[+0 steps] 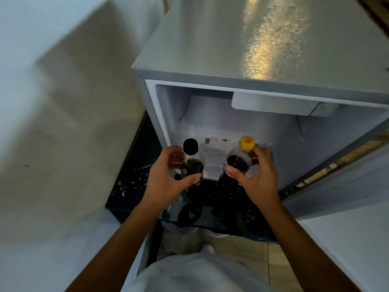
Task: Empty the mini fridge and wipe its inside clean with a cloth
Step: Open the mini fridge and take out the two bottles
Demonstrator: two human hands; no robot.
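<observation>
A grey mini fridge [210, 60] stands open below me, its white inside visible with small brown stains on the back floor. My left hand [170, 175] is wrapped around a clear bottle with a black cap [190, 146] and dark liquid. My right hand [255, 175] grips a second dark bottle with a yellow cap [248, 143]. Both bottles are upright at the fridge's front opening, over a dark glass shelf [227, 216]. No cloth is in view.
The fridge door [336, 182] hangs open to the right. A white freezer flap [273, 102] sits under the fridge top. A pale wall [63, 102] runs along the left. My feet and tiled floor [242, 249] show below the fridge.
</observation>
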